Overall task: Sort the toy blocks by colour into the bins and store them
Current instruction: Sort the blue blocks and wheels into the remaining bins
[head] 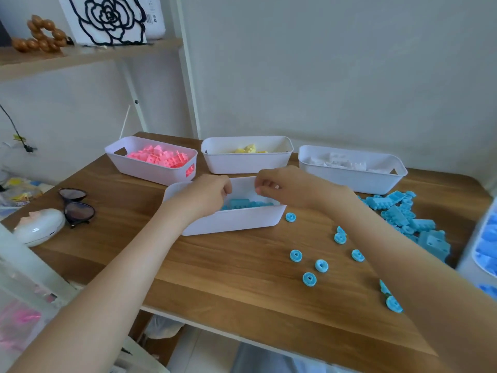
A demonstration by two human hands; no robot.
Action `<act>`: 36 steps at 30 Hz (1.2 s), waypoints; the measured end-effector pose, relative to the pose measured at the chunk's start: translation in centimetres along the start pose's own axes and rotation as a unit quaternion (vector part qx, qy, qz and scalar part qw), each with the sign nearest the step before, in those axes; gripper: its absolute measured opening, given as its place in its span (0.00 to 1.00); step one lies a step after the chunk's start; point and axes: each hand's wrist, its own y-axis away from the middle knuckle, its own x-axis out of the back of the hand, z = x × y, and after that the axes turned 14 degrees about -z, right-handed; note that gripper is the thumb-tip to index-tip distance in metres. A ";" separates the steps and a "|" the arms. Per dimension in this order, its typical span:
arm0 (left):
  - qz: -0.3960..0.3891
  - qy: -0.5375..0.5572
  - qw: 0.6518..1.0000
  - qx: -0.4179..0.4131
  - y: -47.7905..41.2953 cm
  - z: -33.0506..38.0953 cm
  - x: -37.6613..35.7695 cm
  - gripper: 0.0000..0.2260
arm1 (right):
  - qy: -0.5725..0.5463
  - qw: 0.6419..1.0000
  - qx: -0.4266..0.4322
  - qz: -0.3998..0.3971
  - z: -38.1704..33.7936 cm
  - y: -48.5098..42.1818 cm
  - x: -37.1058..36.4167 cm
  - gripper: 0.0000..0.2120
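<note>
Sorting well advanced; blue blocks outstanding
Pink bin (pixel 126 168), yellow bin (pixel 242 165) and white bin (pixel 349 181) are stocked; the blue bin (pixel 234 222) holds a few blocks, while a blue pile (pixel 408 219) and loose blue discs (pixel 309 279) remain on the table (pixel 215 265). Left hand (pixel 207 195) and right hand (pixel 282 187) hover over the blue bin, fingers curled; whether either holds a block is unclear

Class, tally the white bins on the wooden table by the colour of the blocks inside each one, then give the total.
Pink-block bin: 1
Yellow-block bin: 1
White-block bin: 1
Blue-block bin: 1
Total: 4
</note>
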 end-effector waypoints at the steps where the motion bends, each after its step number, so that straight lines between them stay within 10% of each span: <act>1: 0.053 -0.006 0.998 -0.015 0.2 1.3 -0.5 0.11 | -0.021 1.000 -0.001 0.012 0.4 1.4 0.1 0.11; 5: 0.193 -0.005 0.969 -0.156 2.0 7.1 -4.2 0.16 | -0.040 0.998 -0.011 0.040 2.2 5.3 -0.9 0.12; 12: 0.136 0.058 0.952 -0.269 3.4 11.2 -9.3 0.29 | -0.080 0.990 -0.037 0.108 5.2 10.8 -3.4 0.21; 18: 0.045 -0.128 0.953 -0.270 2.9 11.1 -12.3 0.33 | -0.114 0.982 -0.129 0.083 7.4 17.0 -8.2 0.29; 36: 0.046 -0.081 0.950 -0.297 -0.5 12.4 -12.6 0.08 | 0.120 0.944 -0.152 0.267 9.6 11.2 -10.9 0.09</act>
